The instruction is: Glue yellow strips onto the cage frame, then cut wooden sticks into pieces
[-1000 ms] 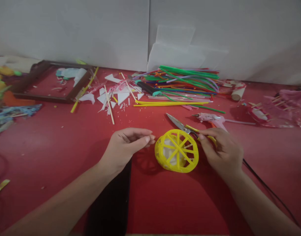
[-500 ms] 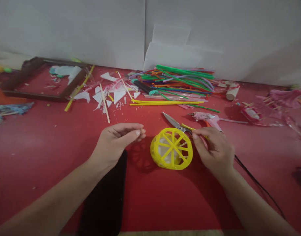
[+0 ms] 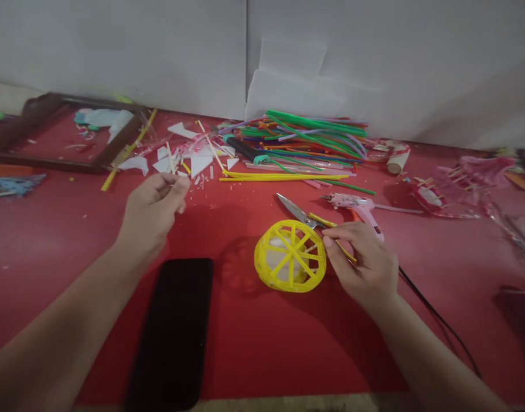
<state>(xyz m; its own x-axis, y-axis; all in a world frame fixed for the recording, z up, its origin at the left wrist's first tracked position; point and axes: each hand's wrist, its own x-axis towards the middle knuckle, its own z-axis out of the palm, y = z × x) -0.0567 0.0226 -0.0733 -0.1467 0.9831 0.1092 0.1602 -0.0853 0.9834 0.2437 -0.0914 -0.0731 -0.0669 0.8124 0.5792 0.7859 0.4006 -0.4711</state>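
Note:
My right hand (image 3: 365,260) is closed, its thumb and fingertips pinching the right rim of a yellow spoked wheel-shaped piece (image 3: 291,256). The piece looks like a hollow drum, with something white visible behind its spokes. Beneath my right fingers lie scissors (image 3: 293,207), blades pointing up and left, their handles partly covered by the hand. My left hand (image 3: 153,212) reaches out over the left of the red table, thumb and fingertips pressed together. Just behind those fingertips a thin wooden stick (image 3: 170,155) shows; whether the fingers grip it is hidden.
A black phone (image 3: 174,332) lies between my forearms. Pipe cleaners (image 3: 314,134), yellow strips (image 3: 283,178) and white paper scraps (image 3: 200,165) spread along the back. A pink glue gun (image 3: 352,205) with a cable lies right of the scissors. A dark frame (image 3: 43,163) sits far left.
My left hand has moved left and away from me, from beside the wheel-shaped piece to the wooden stick. The right hand keeps its pinch; the view has shifted slightly.

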